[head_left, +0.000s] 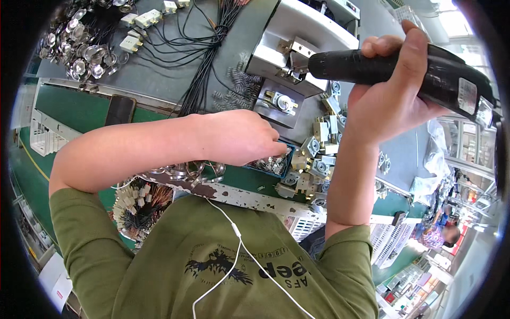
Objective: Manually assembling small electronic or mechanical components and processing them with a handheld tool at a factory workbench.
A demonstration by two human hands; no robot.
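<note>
My right hand (pixel 390 95) is wrapped round a black electric screwdriver (pixel 340 66), held nearly level, with its nose end by the metal fixture (pixel 302 50) on a grey machine. My left hand (pixel 239 138) reaches across over a small blue tray (pixel 289 160) of small metal parts (pixel 273 162). Its fingers are curled closed at the tray's edge, and whatever they hold is hidden. Just beyond this hand, a part with a round white centre (pixel 284 102) sits on a metal block (pixel 276 114), a black wire leading to it.
Several square metal-and-cream switch-like parts (pixel 319 167) lie right of the tray. Black cables (pixel 204 80) with white connectors (pixel 147 19) stretch across the bench near loose springs (pixel 234 90). Round metal parts (pixel 79 48) are heaped far left. A phone (pixel 120 110) lies nearer me.
</note>
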